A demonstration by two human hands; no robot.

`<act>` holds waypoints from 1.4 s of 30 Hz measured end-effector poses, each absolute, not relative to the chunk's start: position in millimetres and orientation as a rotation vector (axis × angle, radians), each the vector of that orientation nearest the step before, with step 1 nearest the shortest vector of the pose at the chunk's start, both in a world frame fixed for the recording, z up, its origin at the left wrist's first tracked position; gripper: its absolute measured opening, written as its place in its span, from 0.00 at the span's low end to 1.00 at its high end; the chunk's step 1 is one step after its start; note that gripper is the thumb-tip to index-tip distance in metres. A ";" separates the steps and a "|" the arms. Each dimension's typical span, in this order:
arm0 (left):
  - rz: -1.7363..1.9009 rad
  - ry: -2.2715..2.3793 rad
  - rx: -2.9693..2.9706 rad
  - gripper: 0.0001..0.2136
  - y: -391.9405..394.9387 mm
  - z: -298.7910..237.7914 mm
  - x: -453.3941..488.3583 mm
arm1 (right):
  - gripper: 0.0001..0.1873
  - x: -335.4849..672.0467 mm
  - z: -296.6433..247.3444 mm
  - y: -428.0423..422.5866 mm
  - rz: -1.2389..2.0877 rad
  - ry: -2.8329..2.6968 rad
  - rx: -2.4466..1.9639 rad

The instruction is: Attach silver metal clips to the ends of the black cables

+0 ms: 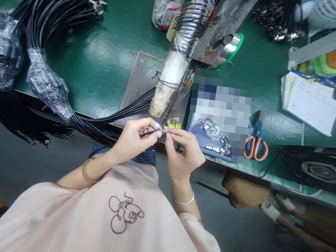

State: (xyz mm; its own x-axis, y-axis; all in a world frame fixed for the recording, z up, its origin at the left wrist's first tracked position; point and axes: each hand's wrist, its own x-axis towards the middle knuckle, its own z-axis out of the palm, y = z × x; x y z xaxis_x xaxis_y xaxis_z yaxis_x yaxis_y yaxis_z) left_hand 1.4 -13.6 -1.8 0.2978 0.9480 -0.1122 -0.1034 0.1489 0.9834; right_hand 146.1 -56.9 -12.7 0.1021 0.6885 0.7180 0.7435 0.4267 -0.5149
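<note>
My left hand [135, 138] pinches the end of a thin black cable [126, 112] that runs left to a big bundle of black cables [55, 16]. My right hand [183, 153] is closed in a pinch on a small metal clip [163, 131] at that cable end. Both hands meet just in front of the green bench's edge [108, 64], below a plastic-wrapped tube [176, 61]. A tray of shiny metal clips [216, 136] lies just right of my right hand.
Orange-handled scissors [257, 142] lie right of the tray. A clear cup [168, 2] stands at the back, papers [313, 104] and a black fan [320, 169] at the right. Plastic-wrapped cable bundles [46, 81] hang over the left edge. A broom [246, 190] lies on the floor.
</note>
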 end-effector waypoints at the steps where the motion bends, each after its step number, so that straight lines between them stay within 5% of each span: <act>1: 0.928 0.921 1.130 0.05 -13.4 -1.2 -0.6 | 0.08 146.0 -12.5 -56.9 -0.008 -1.566 -1.296; 7: 0.743 0.764 0.952 0.14 -9.5 1.8 -9.7 | 0.11 146.2 -15.2 -58.5 -0.141 -1.658 -1.215; 20: 0.983 0.901 1.049 0.03 -11.1 -9.0 4.1 | 0.12 140.1 -20.2 -57.2 -0.181 -1.651 -1.275; 42: 1.027 1.004 1.209 0.03 -14.8 -6.3 6.8 | 0.12 139.2 -15.0 -54.8 -0.175 -1.690 -1.266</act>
State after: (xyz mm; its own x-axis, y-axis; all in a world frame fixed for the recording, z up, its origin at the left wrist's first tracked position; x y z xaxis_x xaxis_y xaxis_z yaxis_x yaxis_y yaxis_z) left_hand 6.8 -14.8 -6.3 0.2381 0.9699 -0.0510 -0.0733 0.0703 0.9948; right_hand 139.2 -54.8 -15.0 0.0225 0.6546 0.7556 0.7953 0.4463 -0.4103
